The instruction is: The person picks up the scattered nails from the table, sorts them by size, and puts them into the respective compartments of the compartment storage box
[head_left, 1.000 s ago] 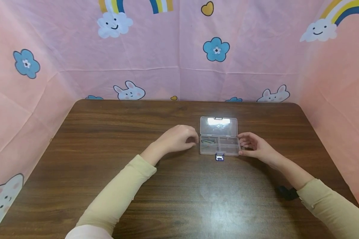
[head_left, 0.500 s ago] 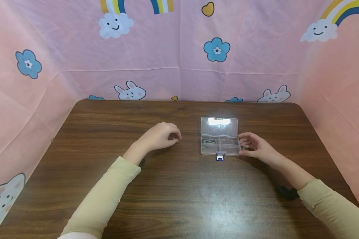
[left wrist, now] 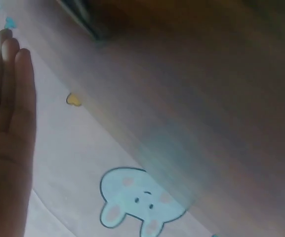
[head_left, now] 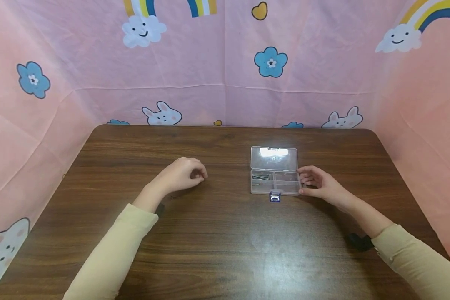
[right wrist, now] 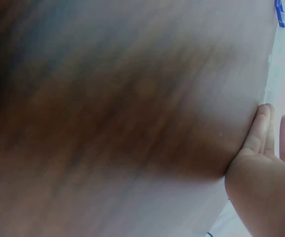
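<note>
A clear plastic compartment box (head_left: 286, 189) lies on the table with its lid (head_left: 274, 162) folded back. Several thin dark screws or nails (head_left: 260, 177) fill its back left compartment, and a smaller piece lies in front of them. My right hand (head_left: 320, 187) rests against the box's right end, fingertips and thumb touching it; its fingers look mostly straight in the right wrist view. Left of the box, my left hand (head_left: 180, 175) is held above the table, fingers loosely bent and thumb close to them. Nothing shows in it. Its fingers (left wrist: 23, 94) look extended in the left wrist view.
A blue clasp (head_left: 275, 196) hangs at the box's front edge. The brown wooden table (head_left: 225, 246) ends at a pink printed cloth (head_left: 195, 62), which also stands at both sides. A dark band or device (head_left: 360, 241) sits under the right wrist.
My left hand has drawn away from the box's left side, moving leftward across the table. The right hand and the box have stayed in place.
</note>
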Tool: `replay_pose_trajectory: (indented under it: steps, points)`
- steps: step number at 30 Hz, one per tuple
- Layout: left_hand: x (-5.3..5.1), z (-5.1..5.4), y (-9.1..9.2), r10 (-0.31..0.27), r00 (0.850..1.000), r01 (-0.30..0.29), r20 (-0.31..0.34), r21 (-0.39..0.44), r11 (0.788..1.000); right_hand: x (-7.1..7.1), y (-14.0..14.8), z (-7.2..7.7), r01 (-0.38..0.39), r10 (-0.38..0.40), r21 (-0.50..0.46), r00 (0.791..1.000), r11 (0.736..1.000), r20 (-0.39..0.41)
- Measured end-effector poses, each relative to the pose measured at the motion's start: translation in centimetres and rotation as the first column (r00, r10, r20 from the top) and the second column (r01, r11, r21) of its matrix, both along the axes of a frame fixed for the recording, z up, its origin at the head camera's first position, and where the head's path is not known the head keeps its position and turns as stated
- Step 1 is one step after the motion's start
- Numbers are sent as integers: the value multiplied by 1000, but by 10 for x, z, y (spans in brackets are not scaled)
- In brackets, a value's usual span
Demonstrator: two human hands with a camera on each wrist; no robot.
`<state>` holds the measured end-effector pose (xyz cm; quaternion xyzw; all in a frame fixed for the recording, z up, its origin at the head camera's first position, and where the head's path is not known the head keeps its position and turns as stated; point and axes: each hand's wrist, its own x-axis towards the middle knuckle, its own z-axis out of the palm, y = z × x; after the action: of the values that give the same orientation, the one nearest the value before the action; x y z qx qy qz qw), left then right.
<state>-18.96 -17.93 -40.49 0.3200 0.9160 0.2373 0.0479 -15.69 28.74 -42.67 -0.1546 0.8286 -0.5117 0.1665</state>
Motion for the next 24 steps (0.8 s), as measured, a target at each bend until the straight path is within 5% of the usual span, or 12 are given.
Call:
replay_pose_trajectory:
  steps: [10, 24]
  points:
    - [7, -5, -25, 48, 993, -50, 105, 19, 999, 1, 0, 0, 2, -2, -24, 1000, 1000, 5]
    - [15, -12, -52, 68, 985, -75, 157, 37, 997, 1, -1, 2, 10, -9, -31, 1000, 999, 19]
